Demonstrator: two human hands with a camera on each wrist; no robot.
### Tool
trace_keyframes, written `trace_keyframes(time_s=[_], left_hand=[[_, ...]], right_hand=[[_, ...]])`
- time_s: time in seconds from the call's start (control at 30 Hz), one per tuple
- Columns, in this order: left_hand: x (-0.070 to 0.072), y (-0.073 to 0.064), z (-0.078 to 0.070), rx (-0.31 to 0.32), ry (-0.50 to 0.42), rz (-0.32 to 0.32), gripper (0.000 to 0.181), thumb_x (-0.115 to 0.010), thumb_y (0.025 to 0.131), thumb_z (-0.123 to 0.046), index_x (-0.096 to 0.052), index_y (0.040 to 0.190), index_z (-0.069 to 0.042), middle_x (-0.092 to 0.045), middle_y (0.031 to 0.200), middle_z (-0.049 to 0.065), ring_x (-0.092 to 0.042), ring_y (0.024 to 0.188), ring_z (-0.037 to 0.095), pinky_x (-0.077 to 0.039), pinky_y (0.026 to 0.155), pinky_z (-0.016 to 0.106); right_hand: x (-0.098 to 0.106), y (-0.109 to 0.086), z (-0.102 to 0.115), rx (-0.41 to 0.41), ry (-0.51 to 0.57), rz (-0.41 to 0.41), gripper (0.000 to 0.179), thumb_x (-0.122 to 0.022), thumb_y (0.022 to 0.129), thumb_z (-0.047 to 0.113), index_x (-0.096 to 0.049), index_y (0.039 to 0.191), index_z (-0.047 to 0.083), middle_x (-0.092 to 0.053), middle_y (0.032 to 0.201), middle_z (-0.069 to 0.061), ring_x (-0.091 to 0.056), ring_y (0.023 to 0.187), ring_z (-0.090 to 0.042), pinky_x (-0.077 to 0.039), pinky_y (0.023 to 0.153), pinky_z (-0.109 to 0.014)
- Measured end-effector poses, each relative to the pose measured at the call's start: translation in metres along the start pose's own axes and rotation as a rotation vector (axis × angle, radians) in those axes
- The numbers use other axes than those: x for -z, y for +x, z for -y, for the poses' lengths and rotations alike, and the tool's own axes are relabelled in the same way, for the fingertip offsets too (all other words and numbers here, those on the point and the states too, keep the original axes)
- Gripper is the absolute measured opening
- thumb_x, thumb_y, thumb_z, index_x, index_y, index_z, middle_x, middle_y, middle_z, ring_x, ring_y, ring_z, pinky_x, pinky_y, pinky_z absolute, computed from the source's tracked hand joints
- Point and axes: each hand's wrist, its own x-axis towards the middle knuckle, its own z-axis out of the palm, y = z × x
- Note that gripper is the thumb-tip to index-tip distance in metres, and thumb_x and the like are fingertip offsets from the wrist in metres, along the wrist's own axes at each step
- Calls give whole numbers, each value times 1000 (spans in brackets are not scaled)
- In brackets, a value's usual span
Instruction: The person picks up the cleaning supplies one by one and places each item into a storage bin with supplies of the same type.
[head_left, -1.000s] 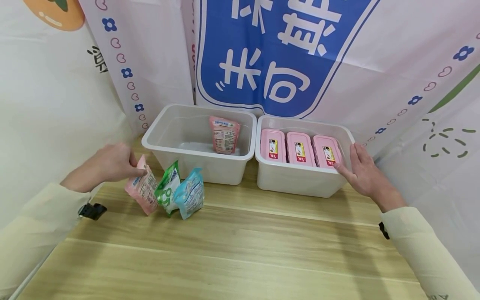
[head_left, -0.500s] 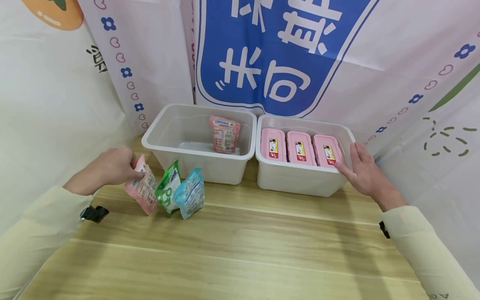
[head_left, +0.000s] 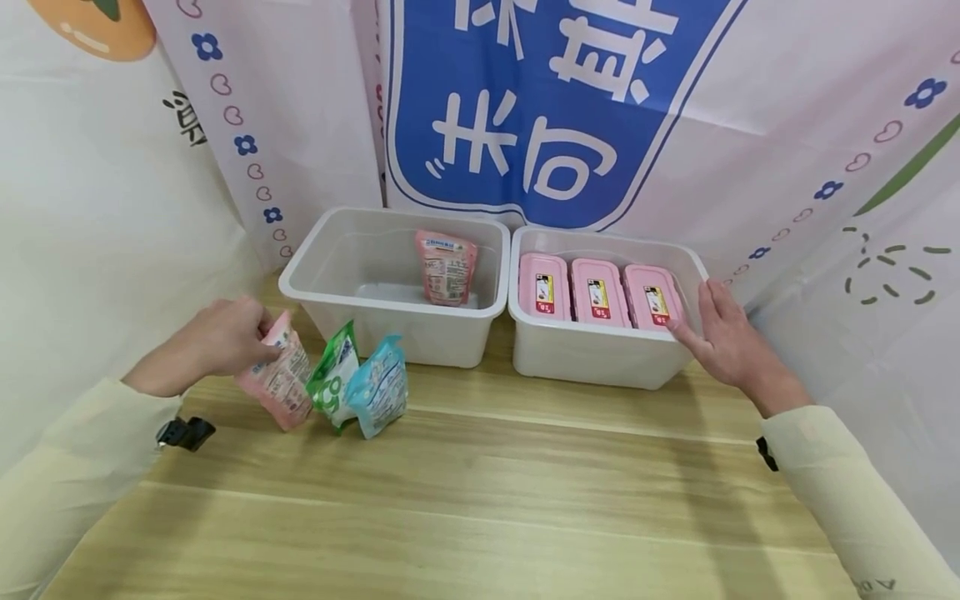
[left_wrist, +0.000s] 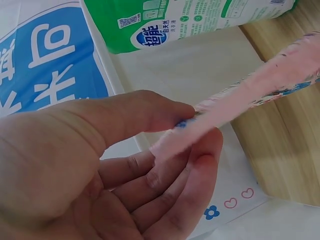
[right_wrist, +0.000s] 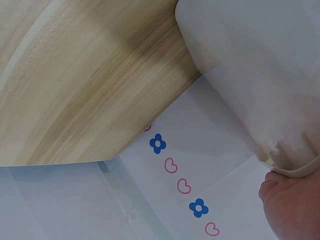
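Observation:
In the head view my left hand (head_left: 225, 337) pinches the top edge of a pink refill pouch (head_left: 281, 383), which stands tilted on the table at the left. The left wrist view shows the thumb and fingers on either side of the pouch's thin edge (left_wrist: 225, 102). Beside it stand a green-and-white laundry detergent pouch (head_left: 335, 382) and a light blue pouch (head_left: 380, 390). My right hand (head_left: 731, 346) rests on the front right corner of the right bin (head_left: 592, 354), fingers straight along its side. The right wrist view shows only part of that hand (right_wrist: 290, 205).
A white bin (head_left: 390, 329) at the back left holds another pink pouch (head_left: 446, 268). Three pink lidded boxes (head_left: 600, 293) stand side by side in the right bin. Printed cloth (head_left: 315, 108) hangs behind and beside the wooden table (head_left: 480, 492).
The left hand has tipped the top of the pink pouch slightly left, away from the green pouch. The right hand stays at the bin corner; the head view has shifted slightly.

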Motion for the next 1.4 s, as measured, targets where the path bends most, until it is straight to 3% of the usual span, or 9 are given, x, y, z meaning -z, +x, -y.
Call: trace_keyframes(time_s=[0.4,0.7,0.9,1.1,1.4], left_hand=[[0,-6,8,-63,47,-59,12,-78,91,-8,-77,92,4,-75,79,6,-62,69,21,-50,57,33],[2,-4,9,-112,115,-97,5,-79,89,-6,-78,89,-1,-69,71,-1,-57,68,20,-44,59,32],[6,-4,6,-153,146,-125,4,-79,88,-5,-79,87,0,-74,73,0,-63,69,18,-51,62,37],[11,-6,4,-178,161,-141,4,-77,90,-3,-79,86,-3,-74,73,1,-62,67,17,-50,60,34],[19,-9,-2,-174,144,-155,5,-74,92,1,-78,94,3,-75,77,6,-61,68,18,-50,59,33]], right_hand=[[1,0,6,-17,10,29,99,-34,109,63,17,165,0,24,174,-22,13,162,-50,-7,126,-76],[3,0,4,8,4,-2,96,-35,110,58,15,164,-4,19,174,-28,10,162,-52,-7,127,-74],[2,0,1,6,-2,1,96,-33,110,59,14,164,-5,19,173,-29,11,161,-52,-7,127,-74],[0,-1,0,2,3,6,96,-33,110,59,15,164,-4,21,173,-28,11,161,-52,-8,127,-75],[1,-1,0,-9,10,5,97,-34,110,60,15,165,-2,21,174,-26,12,162,-50,-8,127,-75]])
